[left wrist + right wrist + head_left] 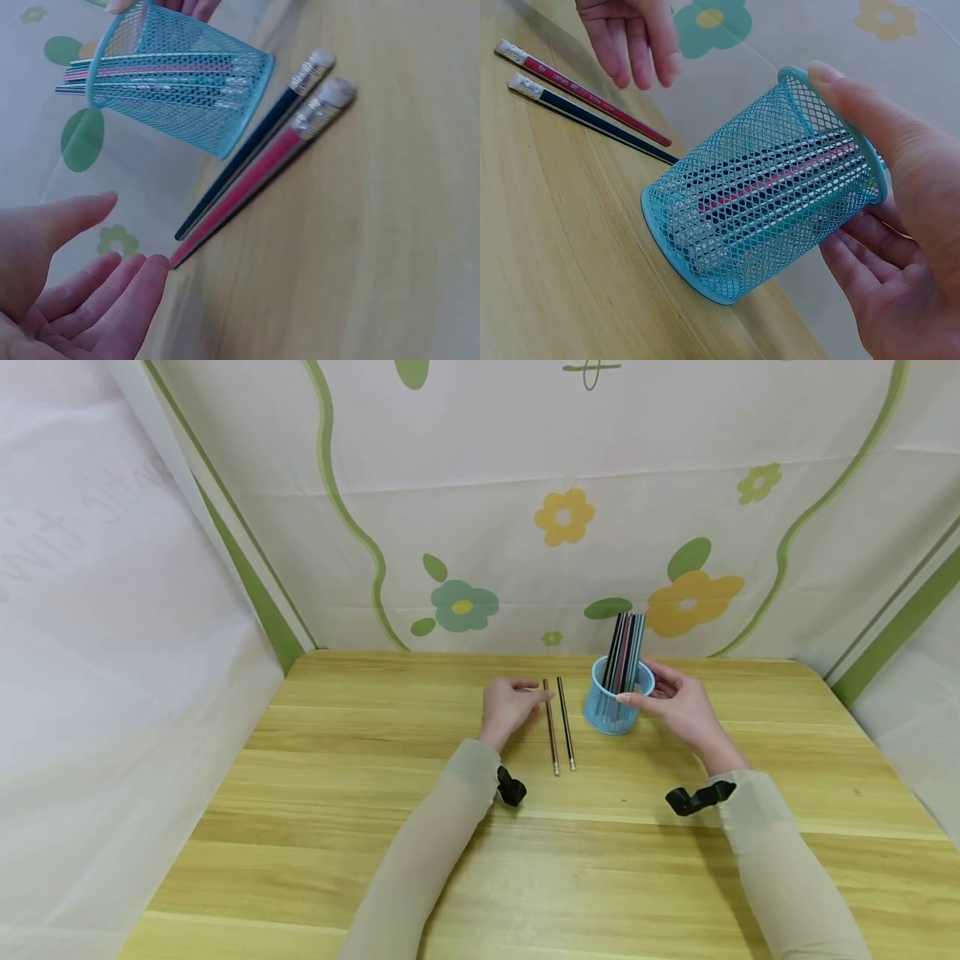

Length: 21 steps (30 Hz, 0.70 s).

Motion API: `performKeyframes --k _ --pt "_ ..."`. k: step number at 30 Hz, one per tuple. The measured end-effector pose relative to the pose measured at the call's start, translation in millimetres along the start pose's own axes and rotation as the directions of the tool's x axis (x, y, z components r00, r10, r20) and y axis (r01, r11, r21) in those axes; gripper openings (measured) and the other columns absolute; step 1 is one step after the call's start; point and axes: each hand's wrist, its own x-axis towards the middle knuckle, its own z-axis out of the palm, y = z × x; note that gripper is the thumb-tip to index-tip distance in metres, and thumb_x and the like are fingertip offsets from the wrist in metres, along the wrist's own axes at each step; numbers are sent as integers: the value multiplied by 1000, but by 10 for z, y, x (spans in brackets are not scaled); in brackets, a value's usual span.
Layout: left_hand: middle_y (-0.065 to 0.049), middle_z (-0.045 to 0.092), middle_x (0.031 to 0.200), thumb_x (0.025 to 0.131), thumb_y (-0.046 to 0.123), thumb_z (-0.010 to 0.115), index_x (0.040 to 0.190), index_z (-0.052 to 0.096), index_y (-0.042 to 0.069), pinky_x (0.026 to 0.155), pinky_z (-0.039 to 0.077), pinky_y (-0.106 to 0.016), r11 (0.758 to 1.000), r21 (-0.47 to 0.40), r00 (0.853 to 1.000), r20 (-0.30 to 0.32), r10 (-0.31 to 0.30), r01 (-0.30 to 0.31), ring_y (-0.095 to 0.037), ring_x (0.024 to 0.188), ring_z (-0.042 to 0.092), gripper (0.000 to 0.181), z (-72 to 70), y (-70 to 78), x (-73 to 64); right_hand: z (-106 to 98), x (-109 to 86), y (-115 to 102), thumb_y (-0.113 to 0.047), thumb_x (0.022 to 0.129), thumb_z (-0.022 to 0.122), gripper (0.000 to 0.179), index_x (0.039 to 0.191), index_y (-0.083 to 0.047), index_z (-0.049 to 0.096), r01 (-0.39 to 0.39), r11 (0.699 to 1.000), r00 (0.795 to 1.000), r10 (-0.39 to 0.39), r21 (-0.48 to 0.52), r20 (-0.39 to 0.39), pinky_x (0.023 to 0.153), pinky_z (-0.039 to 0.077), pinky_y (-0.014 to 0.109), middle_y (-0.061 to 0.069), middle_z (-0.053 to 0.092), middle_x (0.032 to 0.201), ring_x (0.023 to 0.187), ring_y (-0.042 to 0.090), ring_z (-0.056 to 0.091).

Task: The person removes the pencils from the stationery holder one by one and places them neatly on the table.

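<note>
A red pencil (551, 731) and a black pencil (566, 727) lie side by side on the table, eraser ends toward the person. My left hand (512, 706) is beside the red pencil's far end, thumb and fingers apart; in the left wrist view, a fingertip (159, 262) is at that end, and whether it touches I cannot tell. A blue mesh pencil cup (609, 714) stands upright to the right, with several pencils (624, 647) in it, erasers down. My right hand (682, 710) grips the cup from its right side, thumb at the rim, other fingers partly hidden behind it.
The wooden table (315, 793) ends just behind the cup at a white fabric backdrop (465, 510) with printed flowers. More fabric hangs at the left and right sides. Each wrist wears a black camera mount (512, 787).
</note>
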Motion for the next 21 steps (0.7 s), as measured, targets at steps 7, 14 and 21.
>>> performKeyframes --k 7,14,21 --pt "6 73 98 83 33 88 117 76 9 77 59 -28 994 21 994 -1 105 -105 -11 89 70 44 -1 113 31 -4 6 6 -35 89 82 86 158 -11 37 -4 1000 1000 4 5 1 89 50 12 17 46 152 133 33 51" --pt "5 74 105 85 31 86 122 75 12 82 58 -26 980 -17 978 68 199 -198 -8 96 69 43 70 268 58 -2 19 27 -34 89 83 86 157 -9 38 6 1000 1000 -6 1 -7 89 51 12 18 47 151 133 33 52" --pt "4 73 113 87 29 85 124 73 15 85 57 -25 964 -35 956 121 268 -265 -8 100 68 42 193 450 112 2 22 25 -33 90 82 85 158 -8 37 9 1000 1000 -9 3 -9 89 51 13 19 48 151 132 33 52"
